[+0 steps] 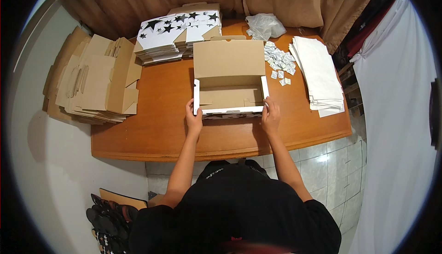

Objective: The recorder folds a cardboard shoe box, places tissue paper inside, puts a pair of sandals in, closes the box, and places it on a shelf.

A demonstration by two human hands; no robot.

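Observation:
An open cardboard box point(229, 60) stands on the wooden table in front of me, brown inside with white rims and dark stars on its near outer wall. Its lid is raised at the far side, and I see nothing inside but bare cardboard. At the near left corner my left hand point(194, 119) grips the box wall, thumb on the inner side. My right hand point(271, 115) holds the near right corner in the same way, fingers bent around the edge.
Flat brown cardboard pieces point(94, 79) are stacked at the left. Behind them lie star-printed flattened boxes point(172, 30). Small sachets point(278, 58), a clear plastic bag point(266, 26) and a pile of white sheets point(316, 72) lie to the right. Footwear point(108, 217) stands at lower left.

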